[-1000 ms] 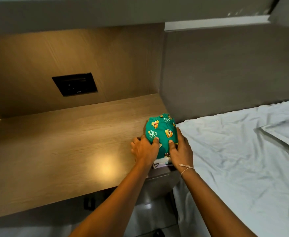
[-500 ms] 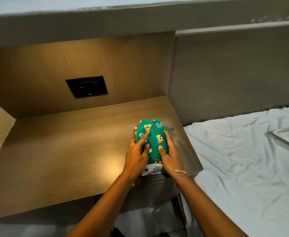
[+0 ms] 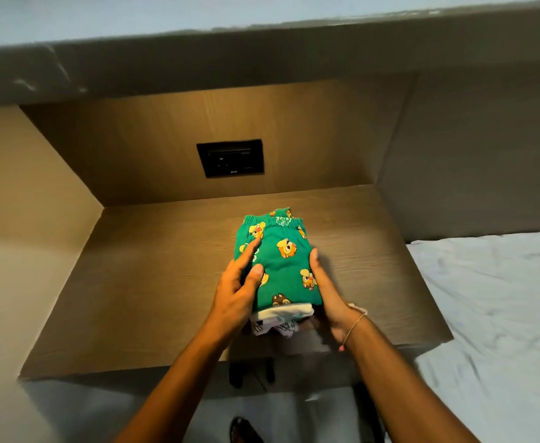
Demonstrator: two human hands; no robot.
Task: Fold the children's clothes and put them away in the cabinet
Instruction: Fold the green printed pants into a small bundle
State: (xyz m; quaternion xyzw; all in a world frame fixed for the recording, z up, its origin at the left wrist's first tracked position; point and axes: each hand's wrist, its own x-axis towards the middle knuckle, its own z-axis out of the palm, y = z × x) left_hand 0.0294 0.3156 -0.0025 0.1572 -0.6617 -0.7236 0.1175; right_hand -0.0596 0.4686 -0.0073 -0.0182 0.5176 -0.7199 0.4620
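A small stack of folded children's clothes sits at the front of the wooden cabinet shelf (image 3: 153,282). On top is a green garment (image 3: 286,266) printed with orange cartoon animals. White printed pieces (image 3: 278,316) lie under it. My left hand (image 3: 233,292) grips the stack's left side, thumb and forefinger on the green cloth. My right hand (image 3: 329,292) holds the right side, thumb along the edge, its fingers hidden beneath. Whether the stack rests on the shelf or hovers just above it, I cannot tell.
A black socket panel (image 3: 230,158) is set in the niche's back wall. Side walls close the shelf on the left (image 3: 22,219) and right (image 3: 454,171). A bed with a white sheet (image 3: 502,314) adjoins on the right. A dark sandal (image 3: 243,430) lies on the floor below.
Both hands have carried the stack leftward along the shelf, from its right edge by the bed toward the middle. The grip stays the same.
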